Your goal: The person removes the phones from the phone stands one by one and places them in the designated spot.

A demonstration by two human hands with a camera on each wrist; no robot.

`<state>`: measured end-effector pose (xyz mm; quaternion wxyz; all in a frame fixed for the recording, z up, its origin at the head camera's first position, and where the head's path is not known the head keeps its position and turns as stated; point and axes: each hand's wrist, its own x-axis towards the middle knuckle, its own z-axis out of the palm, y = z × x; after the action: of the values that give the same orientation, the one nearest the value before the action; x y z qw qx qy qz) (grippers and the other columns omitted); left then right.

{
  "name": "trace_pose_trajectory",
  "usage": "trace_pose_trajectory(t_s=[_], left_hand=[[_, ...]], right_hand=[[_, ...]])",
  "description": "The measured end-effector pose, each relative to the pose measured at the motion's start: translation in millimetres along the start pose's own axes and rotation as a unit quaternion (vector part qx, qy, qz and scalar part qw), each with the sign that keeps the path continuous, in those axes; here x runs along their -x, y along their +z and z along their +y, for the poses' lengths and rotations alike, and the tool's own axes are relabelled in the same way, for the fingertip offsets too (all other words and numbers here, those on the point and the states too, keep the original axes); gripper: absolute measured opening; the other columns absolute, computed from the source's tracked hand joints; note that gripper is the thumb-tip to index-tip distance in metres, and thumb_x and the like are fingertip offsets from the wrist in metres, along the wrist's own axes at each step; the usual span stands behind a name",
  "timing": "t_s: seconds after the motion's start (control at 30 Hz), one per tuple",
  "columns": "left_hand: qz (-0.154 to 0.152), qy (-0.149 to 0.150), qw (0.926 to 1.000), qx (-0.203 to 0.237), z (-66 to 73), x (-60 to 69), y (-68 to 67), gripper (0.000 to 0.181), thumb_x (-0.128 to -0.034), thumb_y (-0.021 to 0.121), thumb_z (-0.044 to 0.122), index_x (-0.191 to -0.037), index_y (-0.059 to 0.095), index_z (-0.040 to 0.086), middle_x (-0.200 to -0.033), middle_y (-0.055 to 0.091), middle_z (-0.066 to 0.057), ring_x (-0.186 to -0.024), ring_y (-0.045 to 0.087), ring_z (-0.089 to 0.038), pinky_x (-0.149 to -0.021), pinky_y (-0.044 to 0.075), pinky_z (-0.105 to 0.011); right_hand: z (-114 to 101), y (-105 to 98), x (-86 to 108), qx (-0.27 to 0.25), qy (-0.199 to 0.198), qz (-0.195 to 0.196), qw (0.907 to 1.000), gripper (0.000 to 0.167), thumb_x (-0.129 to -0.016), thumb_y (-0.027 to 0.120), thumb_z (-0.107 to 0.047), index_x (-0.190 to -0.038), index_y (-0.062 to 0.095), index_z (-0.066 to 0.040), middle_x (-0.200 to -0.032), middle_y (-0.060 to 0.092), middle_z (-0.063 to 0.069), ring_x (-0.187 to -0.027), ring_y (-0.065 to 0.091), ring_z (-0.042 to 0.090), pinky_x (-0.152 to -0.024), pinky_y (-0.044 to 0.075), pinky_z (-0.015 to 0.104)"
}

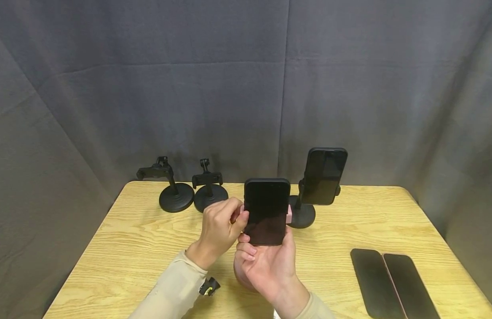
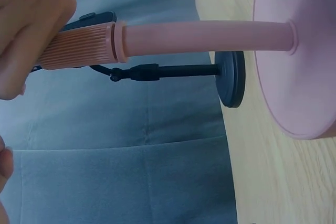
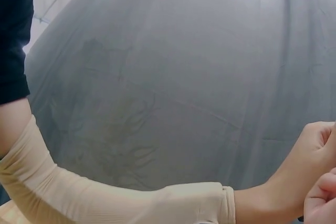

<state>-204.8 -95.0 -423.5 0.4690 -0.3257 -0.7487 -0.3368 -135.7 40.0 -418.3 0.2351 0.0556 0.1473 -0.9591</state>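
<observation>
A black phone (image 1: 267,212) stands upright in the pink clamp (image 1: 289,215) of a phone stand, which shows at both sides of it. My left hand (image 1: 220,228) pinches the clamp at the phone's left edge, with the thumb beside the screen. From below, my right hand (image 1: 270,268) grips the stand's neck, palm turned up. In the left wrist view the right hand (image 2: 34,30) wraps the ribbed neck (image 2: 79,47) above a smooth pink pole (image 2: 205,36) and round base (image 2: 299,82). The right wrist view catches my left hand (image 3: 315,153) and some right fingers (image 3: 321,198).
Behind to the right, a black stand (image 1: 302,215) holds another phone (image 1: 324,176). Two black stands (image 1: 176,197) (image 1: 211,195) with bare clamps are at the back left. Two dark phones (image 1: 377,281) (image 1: 411,285) lie side by side at the right. Grey curtains (image 1: 230,110) surround the wooden table (image 1: 122,248).
</observation>
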Motion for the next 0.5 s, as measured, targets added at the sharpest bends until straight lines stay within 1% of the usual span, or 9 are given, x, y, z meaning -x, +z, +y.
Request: trace_pose_trajectory(t_s=[0.1, 0.23, 0.33, 0.4, 0.5], left_hand=[[0.004, 0.0, 1.0, 0.009, 0.2, 0.8, 0.6, 0.053, -0.1095, 0.036, 0.045, -0.071, 0.051, 0.012, -0.054, 0.043, 0.003, -0.046, 0.036, -0.007, -0.046, 0.027, -0.022], [0.012, 0.006, 0.9998, 0.016, 0.3, 1.8, 1.4, 0.052, -0.1095, 0.037, 0.044, -0.072, 0.053, 0.011, -0.054, 0.044, 0.002, -0.047, 0.037, -0.007, -0.046, 0.029, -0.023], [0.021, 0.01, 0.9994, 0.027, -0.2, 2.4, 1.8, 0.051, -0.1095, 0.039, 0.042, -0.072, 0.053, 0.011, -0.054, 0.044, 0.002, -0.047, 0.037, -0.007, -0.046, 0.029, -0.023], [0.027, 0.012, 0.9989, 0.037, -1.0, 2.9, 2.0, 0.051, -0.1093, 0.04, 0.041, -0.071, 0.053, 0.01, -0.054, 0.044, 0.002, -0.047, 0.037, -0.007, -0.045, 0.029, -0.023], [0.032, 0.013, 0.9981, 0.051, -2.4, 3.5, 1.9, 0.049, -0.1089, 0.042, 0.04, -0.072, 0.054, 0.01, -0.054, 0.044, 0.002, -0.047, 0.037, -0.007, -0.045, 0.029, -0.023]], right_hand=[[-0.1, 0.9, -0.3, -0.004, -0.002, 0.009, 1.0, 0.068, -0.094, 0.033, -0.077, -0.111, 0.059, -0.016, -0.095, 0.059, -0.001, -0.071, 0.042, 0.013, -0.055, 0.03, 0.019], [0.1, 0.9, 0.0, -0.002, -0.007, 0.002, 1.0, 0.065, -0.093, 0.035, -0.073, -0.109, 0.062, -0.015, -0.094, 0.061, -0.001, -0.069, 0.042, 0.013, -0.054, 0.028, 0.019], [0.3, 0.9, 0.2, 0.004, -0.005, -0.008, 0.9999, 0.061, -0.092, 0.035, -0.067, -0.108, 0.062, -0.015, -0.094, 0.061, -0.002, -0.067, 0.041, 0.012, -0.053, 0.027, 0.018], [0.3, 1.1, 0.1, 0.007, -0.003, -0.011, 0.9999, 0.06, -0.092, 0.034, -0.066, -0.107, 0.062, -0.015, -0.094, 0.061, -0.002, -0.066, 0.04, 0.012, -0.053, 0.026, 0.018], [0.1, 1.6, 0.3, 0.007, 0.0, -0.006, 1.0, 0.059, -0.092, 0.035, -0.065, -0.107, 0.061, -0.015, -0.093, 0.059, -0.001, -0.065, 0.04, 0.012, -0.054, 0.025, 0.018]])
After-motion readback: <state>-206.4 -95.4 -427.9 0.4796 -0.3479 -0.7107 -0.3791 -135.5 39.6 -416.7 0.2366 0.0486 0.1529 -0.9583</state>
